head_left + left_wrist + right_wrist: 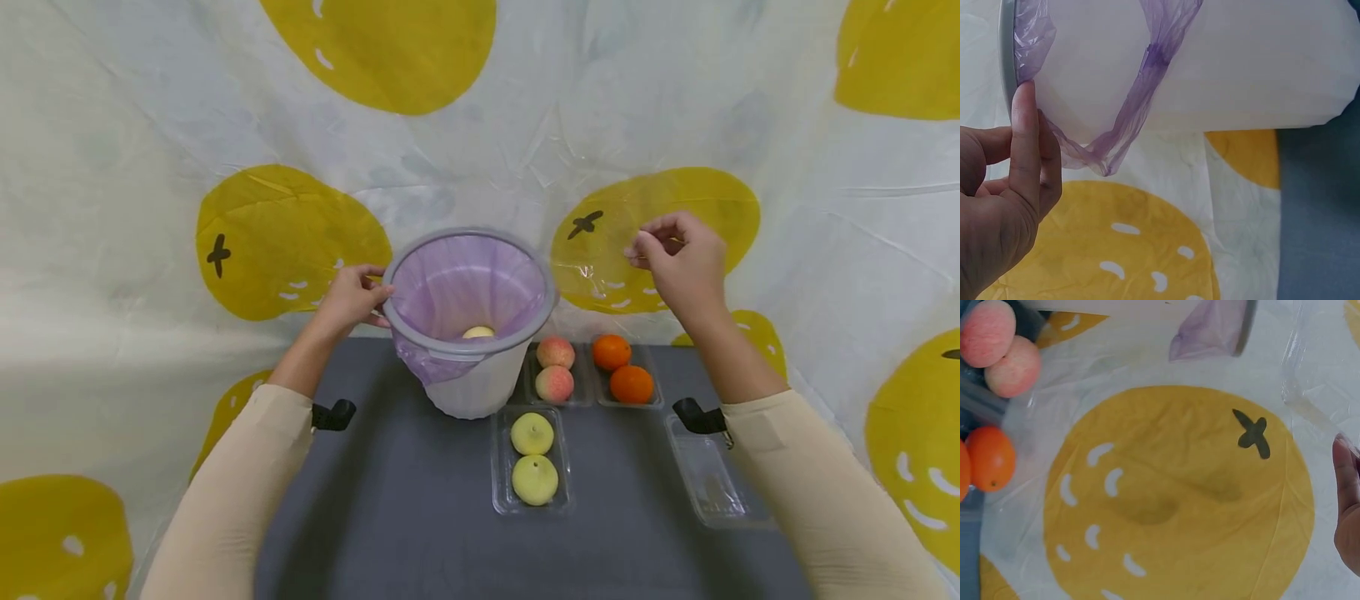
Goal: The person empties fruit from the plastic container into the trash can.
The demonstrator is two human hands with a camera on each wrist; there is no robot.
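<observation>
A white bin [480,387] with a grey rim and a purple liner [465,287] stands at the back of the dark table [390,500]. One pale fruit [478,332] lies inside. My left hand [356,296] holds the bin by its left rim; in the left wrist view a finger of this hand [1004,200] lies against the rim of the bin [1241,62], beside the hanging liner [1147,75]. To the right of the bin, my raised right hand [678,258] pinches a sheet of clear plastic film [592,267]. The right wrist view shows the film [1310,394] at the hand's [1347,506] fingertips.
Clear trays sit right of the bin: two peaches [555,371], two oranges [622,371], two yellow-green fruits [534,458] nearer me. A clear tray with nothing in it [708,479] lies at the right. White cloth with yellow fruit prints surrounds the table.
</observation>
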